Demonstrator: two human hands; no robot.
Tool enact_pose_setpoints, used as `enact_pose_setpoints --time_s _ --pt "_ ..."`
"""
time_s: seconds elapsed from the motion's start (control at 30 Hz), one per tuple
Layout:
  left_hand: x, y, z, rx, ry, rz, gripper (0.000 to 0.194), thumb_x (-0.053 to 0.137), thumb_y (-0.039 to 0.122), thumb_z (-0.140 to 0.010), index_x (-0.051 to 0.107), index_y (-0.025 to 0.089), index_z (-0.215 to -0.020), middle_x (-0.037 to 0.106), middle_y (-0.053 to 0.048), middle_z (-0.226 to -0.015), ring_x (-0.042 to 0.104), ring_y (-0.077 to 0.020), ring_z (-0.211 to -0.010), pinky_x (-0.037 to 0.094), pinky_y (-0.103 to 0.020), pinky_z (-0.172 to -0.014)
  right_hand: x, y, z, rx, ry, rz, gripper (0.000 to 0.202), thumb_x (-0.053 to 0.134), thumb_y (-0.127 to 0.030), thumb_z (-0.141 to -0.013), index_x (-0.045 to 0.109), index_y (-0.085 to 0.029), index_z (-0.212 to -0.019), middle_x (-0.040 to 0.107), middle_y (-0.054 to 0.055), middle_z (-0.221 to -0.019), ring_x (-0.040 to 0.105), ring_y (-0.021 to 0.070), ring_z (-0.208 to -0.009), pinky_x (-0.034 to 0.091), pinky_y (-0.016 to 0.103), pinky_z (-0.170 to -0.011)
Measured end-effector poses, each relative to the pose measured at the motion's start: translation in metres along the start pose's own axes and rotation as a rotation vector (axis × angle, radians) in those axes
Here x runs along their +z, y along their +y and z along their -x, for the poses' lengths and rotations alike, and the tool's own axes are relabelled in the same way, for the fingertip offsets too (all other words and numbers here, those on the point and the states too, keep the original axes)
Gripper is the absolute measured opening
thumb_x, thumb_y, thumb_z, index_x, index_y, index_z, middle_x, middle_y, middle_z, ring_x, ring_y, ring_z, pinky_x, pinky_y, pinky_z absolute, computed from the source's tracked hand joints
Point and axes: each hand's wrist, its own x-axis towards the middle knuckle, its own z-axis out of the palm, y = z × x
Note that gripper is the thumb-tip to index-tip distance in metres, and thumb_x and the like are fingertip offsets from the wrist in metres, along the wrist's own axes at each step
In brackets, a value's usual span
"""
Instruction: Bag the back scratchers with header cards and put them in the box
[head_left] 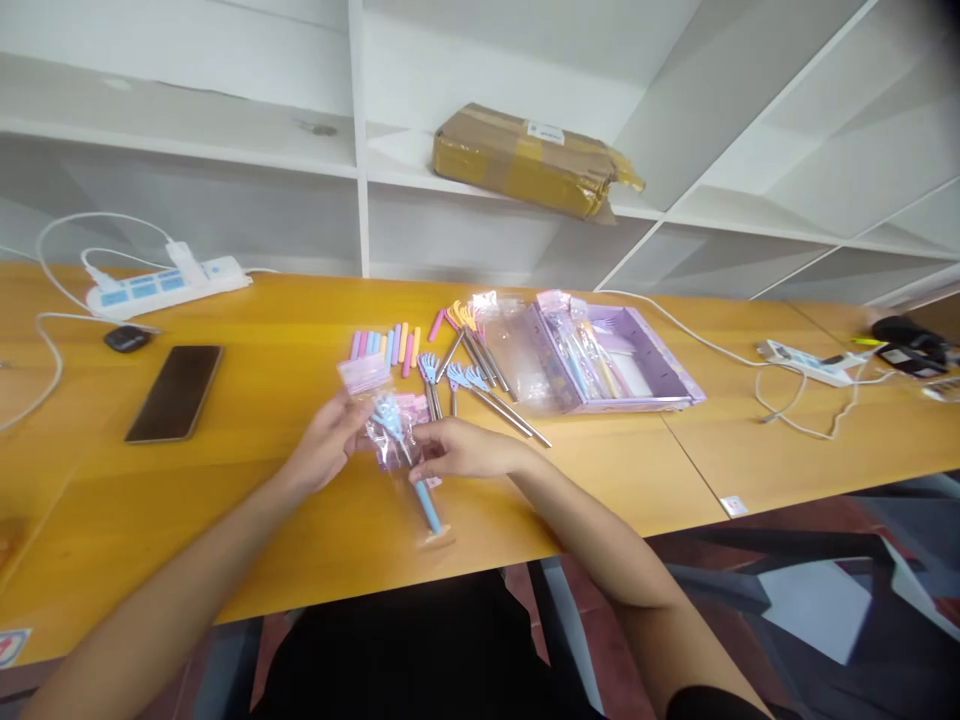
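Observation:
My left hand (334,437) is closed on the upper side of a clear plastic bag (363,374). Inside the bag lies a back scratcher (428,507) with a light blue claw head, a metal rod and a blue handle. Around the middle of the bagged back scratcher, my right hand (463,450) has its fingers closed. Under the hands are some pink packages (412,403), partly covered. Just beyond, several blue-purple claw heads on metal rods (501,405) lie on the table, near yellow claw heads (463,315) and a row of coloured handle tubes (396,346).
A purple box (643,404) holding bagged back scratchers (589,355) stands to the right, beside clear bags (517,350). A phone (175,393), a black object (127,338) and a power strip (169,287) lie left. A taped carton (525,155) rests on the shelf.

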Motion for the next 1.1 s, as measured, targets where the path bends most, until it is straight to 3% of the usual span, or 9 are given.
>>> enact_pose_setpoints --time_s 0.13,0.3,0.4,0.43,0.57,0.73,0.8,0.9,1.1 --pt "0.0 -0.002 0.001 -0.063 -0.226 0.092 0.056 0.063 0.064 -0.102 0.057 0.022 -0.138 0.079 -0.015 -0.117 0.079 -0.0305 -0.099 0.065 -0.049 -0.089 -0.033 -0.005 0.026 -0.033 0.294 0.198 0.03 0.073 -0.045 -0.097 0.068 -0.02 -0.112 0.075 0.003 -0.092 0.066 0.0199 -0.085 0.051 0.032 -0.079" --pt "-0.005 -0.013 -0.001 -0.077 -0.259 0.031 0.05 0.058 0.058 -0.106 0.057 0.02 -0.138 0.08 -0.016 -0.11 0.079 -0.0299 -0.097 0.064 -0.045 -0.087 -0.128 0.025 0.089 -0.023 1.187 0.716 0.028 0.048 -0.031 -0.104 0.069 -0.021 -0.12 0.071 0.012 -0.108 0.064 0.0282 -0.098 0.049 0.044 -0.091" --pt "-0.009 -0.019 -0.003 -0.073 -0.277 0.018 0.048 0.057 0.058 -0.106 0.059 0.02 -0.136 0.08 -0.015 -0.107 0.079 -0.029 -0.095 0.063 -0.044 -0.085 -0.172 0.064 0.123 0.139 1.698 0.969 0.046 0.038 -0.028 -0.104 0.065 -0.017 -0.139 0.066 0.018 -0.112 0.058 0.0358 -0.108 0.044 0.055 -0.098" --pt "-0.01 -0.02 -0.003 -0.071 -0.287 0.014 0.047 0.056 0.058 -0.107 0.059 0.02 -0.135 0.08 -0.014 -0.106 0.079 -0.0288 -0.094 0.063 -0.043 -0.084 -0.181 0.079 0.132 0.215 1.783 0.988 0.052 0.036 -0.026 -0.104 0.062 -0.016 -0.147 0.064 0.021 -0.115 0.057 0.0376 -0.111 0.043 0.058 -0.1" --pt "-0.012 -0.022 -0.003 -0.067 -0.313 -0.021 0.046 0.051 0.057 -0.109 0.06 0.02 -0.136 0.08 -0.014 -0.106 0.079 -0.0276 -0.091 0.062 -0.041 -0.082 -0.193 0.131 0.154 0.527 1.774 0.927 0.061 0.037 -0.023 -0.101 0.055 -0.02 -0.159 0.062 0.025 -0.127 0.052 0.0431 -0.12 0.04 0.068 -0.1" --pt "-0.01 -0.022 -0.002 -0.096 -0.322 -0.065 0.048 0.047 0.058 -0.11 0.058 0.021 -0.139 0.079 -0.013 -0.104 0.077 -0.0272 -0.09 0.06 -0.04 -0.079 -0.197 0.166 0.163 0.78 1.49 0.833 0.051 0.049 -0.035 -0.101 0.067 -0.025 -0.148 0.066 0.021 -0.132 0.056 0.0418 -0.123 0.04 0.065 -0.105" --pt "-0.008 -0.023 -0.002 -0.118 -0.321 -0.078 0.048 0.049 0.058 -0.109 0.058 0.021 -0.138 0.079 -0.013 -0.104 0.077 -0.0269 -0.089 0.06 -0.04 -0.079 -0.2 0.173 0.166 0.813 1.419 0.795 0.047 0.058 -0.038 -0.097 0.075 -0.021 -0.137 0.066 0.022 -0.127 0.062 0.0373 -0.114 0.045 0.057 -0.103" --pt "-0.008 -0.025 -0.002 -0.144 -0.32 -0.088 0.049 0.048 0.058 -0.109 0.058 0.02 -0.138 0.079 -0.013 -0.103 0.076 -0.0265 -0.087 0.059 -0.04 -0.08 -0.202 0.178 0.17 0.805 1.437 0.793 0.052 0.06 -0.035 -0.095 0.07 -0.019 -0.144 0.065 0.022 -0.131 0.064 0.0336 -0.112 0.049 0.049 -0.1" --pt "-0.011 -0.026 -0.003 -0.14 -0.32 -0.103 0.048 0.045 0.057 -0.111 0.059 0.02 -0.138 0.079 -0.013 -0.103 0.076 -0.0261 -0.087 0.059 -0.04 -0.08 -0.206 0.182 0.174 0.763 1.48 0.843 0.04 0.052 -0.026 -0.094 0.077 -0.016 -0.124 0.069 0.021 -0.119 0.064 0.0332 -0.108 0.05 0.047 -0.097"
